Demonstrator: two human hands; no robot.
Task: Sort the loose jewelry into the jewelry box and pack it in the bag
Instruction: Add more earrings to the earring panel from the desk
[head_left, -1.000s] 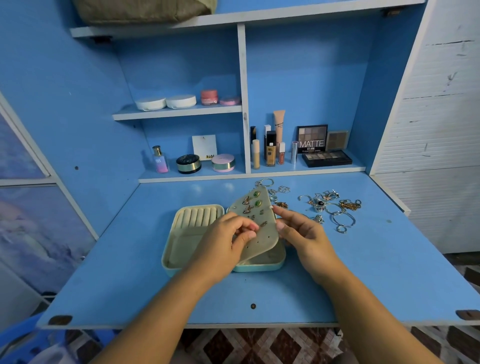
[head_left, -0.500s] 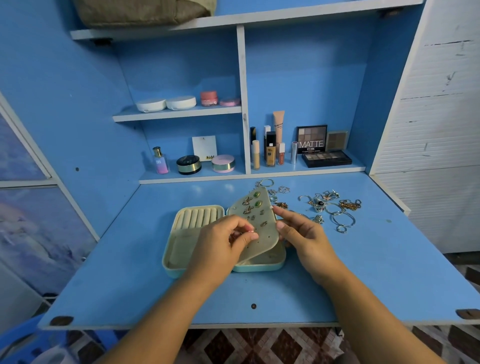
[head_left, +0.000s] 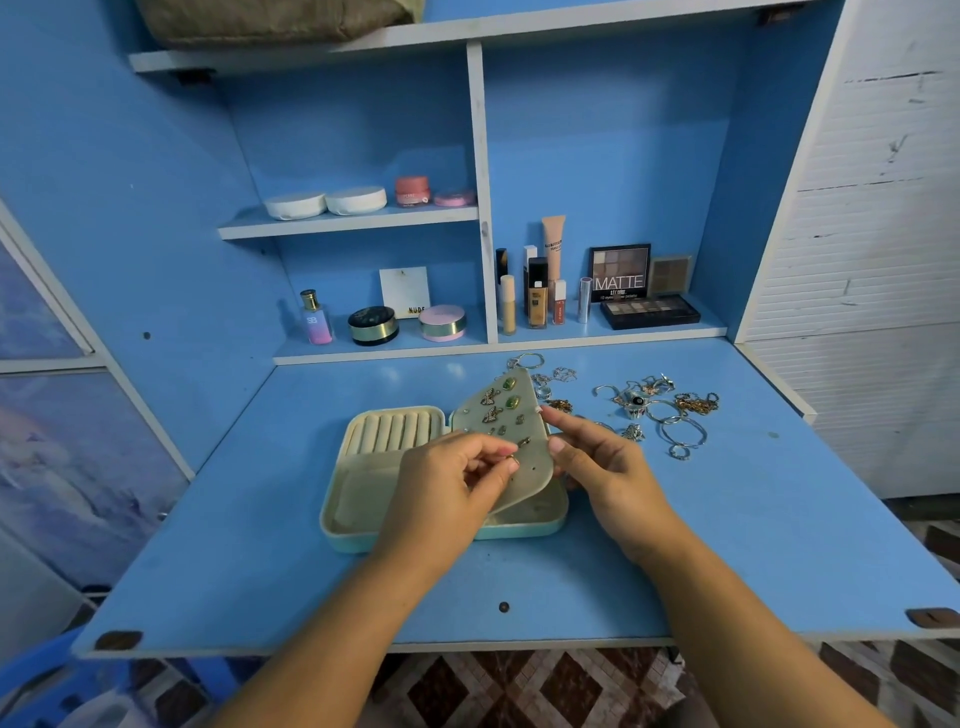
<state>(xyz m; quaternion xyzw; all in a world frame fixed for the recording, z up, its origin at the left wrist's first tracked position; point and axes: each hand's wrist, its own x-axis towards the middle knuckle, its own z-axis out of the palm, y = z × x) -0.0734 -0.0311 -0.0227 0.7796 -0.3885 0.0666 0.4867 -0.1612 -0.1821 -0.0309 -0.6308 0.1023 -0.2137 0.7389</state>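
Two hands working over the open jewelry box (head_left: 363, 486), your left hand (head_left: 447, 483) pinching an earring (head_left: 511, 458) against its raised earring panel (head_left: 506, 415), your right hand (head_left: 602, 467) gripping the panel's edge, loose jewelry (head_left: 660, 410) lying just right of the box on the desk (head_left: 727, 545).

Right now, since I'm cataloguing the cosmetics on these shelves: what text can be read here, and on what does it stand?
"MATTE": upright lid of the eyeshadow palette.
"NUDE": lower edge of the white card.
"SB": small perfume bottle, faint.
Too small or blurred to read: the line under MATTE, and the print on the beige tube, the foundation bottle and the pink jar.
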